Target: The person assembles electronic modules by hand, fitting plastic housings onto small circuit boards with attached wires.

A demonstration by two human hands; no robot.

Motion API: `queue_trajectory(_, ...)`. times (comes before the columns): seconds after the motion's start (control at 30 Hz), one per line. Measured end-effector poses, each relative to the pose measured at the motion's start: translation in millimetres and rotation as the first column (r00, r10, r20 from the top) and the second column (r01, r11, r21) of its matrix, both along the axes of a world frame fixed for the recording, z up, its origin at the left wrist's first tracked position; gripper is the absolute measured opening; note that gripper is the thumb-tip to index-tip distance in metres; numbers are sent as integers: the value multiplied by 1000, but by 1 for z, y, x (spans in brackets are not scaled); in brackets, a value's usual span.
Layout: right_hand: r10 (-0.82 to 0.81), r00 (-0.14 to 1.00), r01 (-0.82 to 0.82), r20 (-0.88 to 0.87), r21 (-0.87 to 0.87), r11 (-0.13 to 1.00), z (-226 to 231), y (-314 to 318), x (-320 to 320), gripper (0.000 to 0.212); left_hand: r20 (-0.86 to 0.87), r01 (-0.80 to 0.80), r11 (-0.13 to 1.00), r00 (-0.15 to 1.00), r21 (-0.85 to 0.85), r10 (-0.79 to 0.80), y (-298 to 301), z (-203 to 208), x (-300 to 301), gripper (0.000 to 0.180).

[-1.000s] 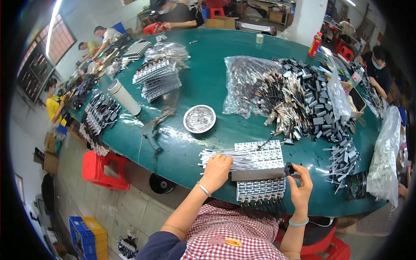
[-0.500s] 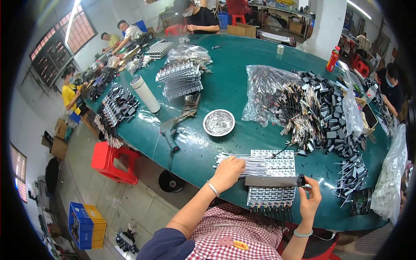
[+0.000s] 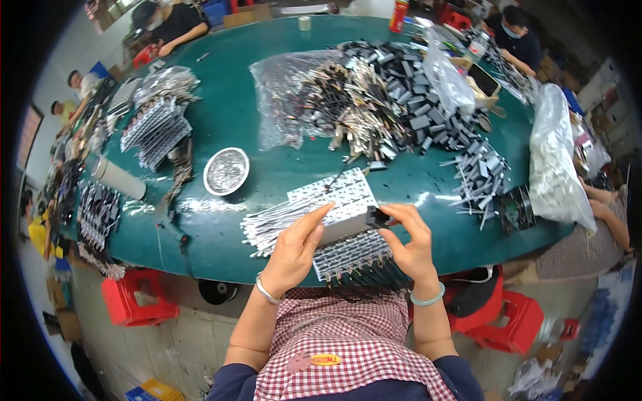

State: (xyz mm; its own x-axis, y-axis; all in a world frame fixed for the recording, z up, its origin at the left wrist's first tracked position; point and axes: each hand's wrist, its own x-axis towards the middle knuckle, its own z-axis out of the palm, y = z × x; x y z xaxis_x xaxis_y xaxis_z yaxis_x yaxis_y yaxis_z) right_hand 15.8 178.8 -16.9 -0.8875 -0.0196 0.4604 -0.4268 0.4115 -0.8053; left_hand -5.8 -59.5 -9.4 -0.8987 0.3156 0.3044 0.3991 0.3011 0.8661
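A long dark grey bar (image 3: 344,229) with a black end piece (image 3: 376,216) lies slantwise across white printed circuit-board panels (image 3: 351,189). The thumb and fingers of my right hand (image 3: 411,244) close around its black end. My left hand (image 3: 293,246) is at the other end, fingers together and thumb against it, hiding that end. Beyond and left of this hand, a bundle of thin white wires (image 3: 264,226) fans out over the panels' left side. On the near side of the bar, another panel part (image 3: 354,256) carries a row of dark wires along its front edge.
A metal bowl (image 3: 226,171) stands left of the panels. Farther off lie a heap of wires (image 3: 354,110) and black blocks (image 3: 421,100) beside clear plastic (image 3: 274,100). Stacked panels (image 3: 157,134) and a white bottle (image 3: 119,178) are at left. Co-workers sit around the green table (image 3: 221,73).
My left hand has moved from the white wires to the bar's left end. The panels and bar now look tilted, and the whole view has swung to the right.
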Motion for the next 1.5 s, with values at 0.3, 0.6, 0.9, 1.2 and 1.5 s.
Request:
queue_trajectory(0.3, 3, 998, 4, -69, 106, 994, 3, 10, 10, 41, 30, 54, 998, 998, -11, -54, 32, 19, 4, 26)
queue_trajectory(0.6, 45, 995, -32, -84, 147, 989, 9, 7, 10, 43, -14, 21, 999, 1000, -35, -22, 36, 21, 3, 19)
queue_trajectory(0.9, 33, 996, -18, -86, 173, 985, 12, 6, 13, 43, -9, 43, 990, 999, -131, -44, 36, 20, 1, 17)
queue_trajectory(1.2, 124, 965, 24, -230, 551, 834, 23, 10, 14, 42, 43, 111, 950, 994, -291, -103, 28, 20, -3, 13)
queue_trajectory(1.5, 204, 972, -128, -120, 459, 879, 15, 16, 18, 46, 72, 173, 939, 985, -298, -158, 28, 23, 0, 17)
